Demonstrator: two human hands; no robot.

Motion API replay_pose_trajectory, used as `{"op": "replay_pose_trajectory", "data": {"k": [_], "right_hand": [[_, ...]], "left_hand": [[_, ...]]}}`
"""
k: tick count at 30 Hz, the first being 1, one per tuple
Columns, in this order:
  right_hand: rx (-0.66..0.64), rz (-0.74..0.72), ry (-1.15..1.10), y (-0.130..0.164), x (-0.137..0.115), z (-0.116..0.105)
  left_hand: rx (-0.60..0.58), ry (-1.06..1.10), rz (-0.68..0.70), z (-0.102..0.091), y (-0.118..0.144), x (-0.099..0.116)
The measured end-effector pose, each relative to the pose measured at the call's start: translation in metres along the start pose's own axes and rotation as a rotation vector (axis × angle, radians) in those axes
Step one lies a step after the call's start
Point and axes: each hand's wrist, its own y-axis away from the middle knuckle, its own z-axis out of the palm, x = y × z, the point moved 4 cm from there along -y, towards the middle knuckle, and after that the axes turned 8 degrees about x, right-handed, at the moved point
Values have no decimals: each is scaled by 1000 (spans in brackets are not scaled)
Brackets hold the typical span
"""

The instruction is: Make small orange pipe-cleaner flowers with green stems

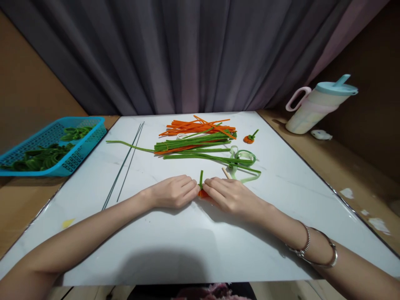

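Close together above the white tabletop point(175, 237), both hands pinch a small orange and green pipe-cleaner piece point(203, 194). Its green stem sticks up between the fingertips, and the fingers cover most of its orange part. My left hand point(175, 191) is closed on the left side of it. On the other side, my right hand point(233, 198) is closed with its fingers curled over the piece. A finished-looking pipe-cleaner pumpkin point(249, 138) with a green stem lies farther back on the right. Beyond the hands lie orange pipe cleaners point(184, 126) and green pipe cleaners point(190, 143).
Green tape point(246, 157) lies behind my right hand, next to a pale stick point(226, 172). Thin dark wires point(125, 160) rest on the left. A blue basket point(70, 162) holds green pieces. At the right stands a handled tumbler point(321, 106). A curtain point(187, 54) hangs behind.
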Motion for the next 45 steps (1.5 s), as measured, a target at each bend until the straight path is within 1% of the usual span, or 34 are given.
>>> {"op": "replay_pose_trajectory", "data": {"k": [2,5,9,11,13,14,15,17,19,20,21,23,24,26,27,29,32,34,37,39,41,43,45], "right_hand": [[41,-34,41,1,-2,1],[101,-39,64,4,-2,0],[126,-72,94,4,-2,-1],[131,-101,106,4,-2,-2],[133,-126,119,4,0,-3],[136,-134,129,4,1,-4],[141,-141,142,5,3,-5],[156,-152,173,6,6,-8],[181,-169,187,7,8,-10],[193,-179,181,8,8,-11],[204,-187,167,8,8,-12],[232,-199,120,7,5,-12],[240,-203,91,6,4,-11],[233,-196,22,5,2,-9],[216,-180,-19,4,3,-7],[182,-123,-104,5,6,-2],[186,-18,-197,7,16,3],[183,38,-252,9,21,6],[191,144,-362,8,26,8],[238,278,-436,6,29,5],[247,459,-498,4,31,3],[174,619,-543,3,33,3],[76,700,-578,2,33,5]], "left_hand": [[18,-6,-18,-1,-1,0],[44,-13,-46,-4,-4,1],[30,16,-68,-4,-4,-1],[20,86,-99,-3,-4,-3],[32,221,-204,-3,-3,-7],[42,317,-303,-2,-2,-11],[54,433,-441,-1,0,-15],[73,727,-810,6,6,-24],[81,1131,-1159,17,11,-24],[78,1361,-1277,22,12,-21],[72,1590,-1341,27,11,-16],[78,1957,-1371,31,7,-8],[89,2076,-1382,32,5,-6],[110,2205,-1426,34,5,-4],[116,2225,-1453,35,6,-4],[108,2198,-1479,35,9,-6],[91,2133,-1461,34,12,-9],[80,2139,-1449,34,12,-9],[103,2141,-1449,35,12,-9],[126,2117,-1476,36,12,-8],[152,2070,-1528,38,13,-6],[172,2010,-1582,39,13,-3],[186,1946,-1617,39,13,-1]]}}
